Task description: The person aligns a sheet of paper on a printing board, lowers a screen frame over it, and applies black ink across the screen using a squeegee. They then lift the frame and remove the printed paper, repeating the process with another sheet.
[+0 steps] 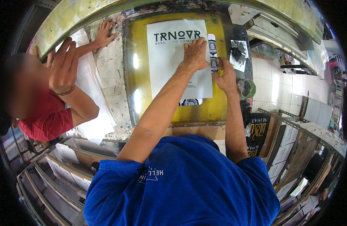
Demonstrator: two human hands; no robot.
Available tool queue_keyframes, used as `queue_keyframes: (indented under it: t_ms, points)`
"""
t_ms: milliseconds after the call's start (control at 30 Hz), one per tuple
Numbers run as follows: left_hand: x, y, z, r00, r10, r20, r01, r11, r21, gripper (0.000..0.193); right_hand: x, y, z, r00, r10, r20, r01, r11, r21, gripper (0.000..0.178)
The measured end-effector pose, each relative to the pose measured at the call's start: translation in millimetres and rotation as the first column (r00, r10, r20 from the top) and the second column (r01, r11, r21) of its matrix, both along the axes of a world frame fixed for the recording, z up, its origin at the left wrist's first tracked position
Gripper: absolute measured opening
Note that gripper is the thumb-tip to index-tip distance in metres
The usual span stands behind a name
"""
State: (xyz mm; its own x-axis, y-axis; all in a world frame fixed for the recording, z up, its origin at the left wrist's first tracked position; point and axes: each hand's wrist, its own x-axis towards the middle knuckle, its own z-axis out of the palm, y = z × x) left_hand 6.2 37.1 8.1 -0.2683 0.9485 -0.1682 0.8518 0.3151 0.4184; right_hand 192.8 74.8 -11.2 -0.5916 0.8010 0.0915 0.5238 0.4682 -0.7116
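A white sheet or flat bag [166,60] with dark lettering lies on a glossy yellow panel [141,75]. My left hand [195,54] rests on it, fingers spread, near its upper right. Beneath it, a black-and-white patterned sheet [213,47] sticks out along the right side and below the bottom edge. At that right side my right hand [226,75] has its fingers and thumb closed at the patterned sheet's edge. The hidden middle of the patterned sheet lies under the white one.
At the left, a person in a red sleeve [49,118] leans in, with one hand [103,34] on the worktop beside white sheets [90,105]. A black-smeared paper [238,54] and a round container with green inside [247,89] are to the right. Metal racks [294,124] stand behind.
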Motion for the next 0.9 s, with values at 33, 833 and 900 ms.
queue_keyframes:
  t_ms: [33,833,900]
  points:
    - [-0.7,0.2,0.2,1.0,-0.002,-0.002,0.002,1.0,-0.009,0.095,0.2,0.5,0.5,1.0,-0.007,-0.027,0.006,1.0,-0.022,0.053]
    - [-30.5,-59.4,14.5,0.983,-0.077,0.165,-0.004,0.895,0.446,0.051,0.0,-5.7,1.3,0.997,-0.052,0.05,0.052,0.999,0.006,0.06]
    - [-47.9,-97.8,19.0,0.985,-0.024,0.174,-0.069,0.86,0.506,0.044,-1.2,-11.6,13.2,0.996,-0.051,0.074,0.054,0.998,-0.038,0.067]
